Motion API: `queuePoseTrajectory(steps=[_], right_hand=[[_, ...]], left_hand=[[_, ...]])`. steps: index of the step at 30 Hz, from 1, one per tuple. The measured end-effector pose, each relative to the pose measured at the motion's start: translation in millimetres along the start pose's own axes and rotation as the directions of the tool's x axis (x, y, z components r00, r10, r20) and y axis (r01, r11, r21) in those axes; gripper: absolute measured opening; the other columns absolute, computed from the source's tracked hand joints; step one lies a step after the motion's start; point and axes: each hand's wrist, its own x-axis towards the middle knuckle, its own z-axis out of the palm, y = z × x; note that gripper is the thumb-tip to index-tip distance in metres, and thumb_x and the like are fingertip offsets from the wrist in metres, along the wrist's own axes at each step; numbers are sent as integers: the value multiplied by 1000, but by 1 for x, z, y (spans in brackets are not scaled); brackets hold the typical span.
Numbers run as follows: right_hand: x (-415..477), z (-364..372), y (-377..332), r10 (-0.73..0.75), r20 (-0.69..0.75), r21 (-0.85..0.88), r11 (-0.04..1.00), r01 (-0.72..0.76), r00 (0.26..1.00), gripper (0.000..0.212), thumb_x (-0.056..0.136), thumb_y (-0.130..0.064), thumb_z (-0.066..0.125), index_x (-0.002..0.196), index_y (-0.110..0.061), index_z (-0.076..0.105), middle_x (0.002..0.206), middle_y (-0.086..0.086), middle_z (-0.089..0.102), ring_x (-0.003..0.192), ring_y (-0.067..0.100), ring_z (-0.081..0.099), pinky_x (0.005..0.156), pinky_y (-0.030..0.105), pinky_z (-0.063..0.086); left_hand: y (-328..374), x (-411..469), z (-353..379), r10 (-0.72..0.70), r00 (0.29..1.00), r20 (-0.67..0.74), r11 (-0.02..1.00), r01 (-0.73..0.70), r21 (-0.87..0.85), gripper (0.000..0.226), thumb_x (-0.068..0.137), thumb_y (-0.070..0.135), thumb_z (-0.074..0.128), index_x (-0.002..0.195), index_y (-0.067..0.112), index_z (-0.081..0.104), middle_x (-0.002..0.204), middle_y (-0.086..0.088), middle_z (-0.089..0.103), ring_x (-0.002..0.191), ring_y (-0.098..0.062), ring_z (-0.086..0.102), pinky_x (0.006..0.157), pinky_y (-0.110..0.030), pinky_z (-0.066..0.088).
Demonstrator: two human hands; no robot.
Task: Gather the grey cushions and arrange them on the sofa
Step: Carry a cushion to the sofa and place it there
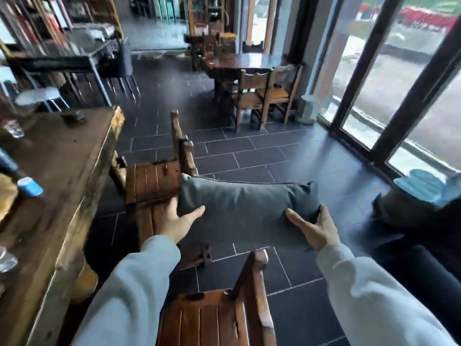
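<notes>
While both hands, left hand [178, 222] and right hand [315, 227], clamp the ends of the grey cushion [245, 208] held above the floor, the wooden chair [159, 181] beyond could snag it; the dark sofa [419, 245] sits right.

Cushion [247, 208] right of chair [154, 181]

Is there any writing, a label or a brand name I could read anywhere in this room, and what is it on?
None can be read.
Blue-capped bottle on the wooden table: no label legible.
Shelves at the far left: coloured spines, too blurred to read.
Red shapes outside the window: blurred, no words legible.
Grey cushion held between the left hand and right hand: plain fabric.
</notes>
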Motion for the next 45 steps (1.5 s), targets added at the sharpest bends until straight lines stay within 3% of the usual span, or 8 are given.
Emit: queuePoseTrajectory(steps=[2, 6, 10, 15, 24, 30, 35, 45], right_hand=[[-17, -77, 17, 13, -107, 41, 999, -9, 994, 81, 67, -53, 93, 136, -29, 58, 121, -5, 72, 109, 19, 67, 94, 37, 57], [-44, -155, 51, 42, -241, 58, 998, -29, 970, 73, 67, -54, 93, 130, -34, 60, 115, -7, 72, 100, 13, 65, 89, 23, 45], [-100, -272, 104, 111, -392, 117, 991, -70, 913, 84, 67, -55, 93, 140, -41, 54, 108, -18, 67, 89, -2, 61, 75, 7, 42], [-186, -412, 176, 194, -534, 194, 975, -104, 823, 92, 65, -57, 93, 146, -38, 52, 122, -8, 70, 113, 17, 65, 97, 29, 49], [-354, -592, 281, 318, -751, 286, 947, -149, 579, 93, 66, -56, 93, 147, -34, 51, 115, -9, 67, 104, 14, 61, 94, 27, 46], [-442, -664, 327, 412, -829, 372, 911, -176, 380, 92, 70, -51, 92, 149, -32, 49, 113, -8, 65, 105, 15, 59, 96, 25, 43], [-488, -701, 359, 467, -856, 426, 880, -210, 221, 89, 72, -48, 93, 149, -29, 50, 121, 0, 69, 121, 25, 63, 108, 33, 45], [-519, -797, 394, 486, -873, 483, 852, -202, -38, 88, 72, -48, 93, 149, -32, 52, 117, -4, 69, 115, 22, 64, 102, 32, 47]], left_hand=[[31, -28, 63, 71, 994, 85, 996, -75, 40, 80, 81, 44, 86, 151, 29, 50, 148, 5, 58, 137, -23, 52, 118, -42, 38], [47, -68, 129, 127, 980, 154, 989, -138, 58, 41, 80, 37, 89, 111, 38, 62, 109, 17, 68, 108, -16, 63, 95, -30, 45], [64, -145, 229, 194, 924, 328, 974, -221, 44, 49, 80, 31, 89, 123, 27, 65, 119, 3, 72, 114, -24, 67, 105, -42, 50], [68, -266, 348, 253, 837, 486, 951, -307, 33, 51, 80, 25, 89, 121, 29, 60, 120, 1, 69, 116, -24, 65, 104, -37, 48], [67, -468, 513, 270, 622, 735, 903, -428, 31, 69, 79, 32, 90, 140, 29, 58, 137, -2, 65, 129, -24, 60, 114, -44, 44], [72, -576, 595, 266, 436, 860, 856, -517, -3, 71, 78, 38, 90, 140, 34, 55, 131, 2, 66, 127, -23, 60, 113, -42, 46], [70, -642, 661, 244, 293, 925, 834, -549, -46, 64, 77, 36, 90, 132, 40, 57, 120, 4, 70, 117, -21, 65, 108, -43, 50], [90, -744, 806, 248, 46, 968, 790, -588, -175, 67, 78, 37, 89, 137, 33, 57, 112, 13, 68, 107, -12, 63, 97, -31, 48]])
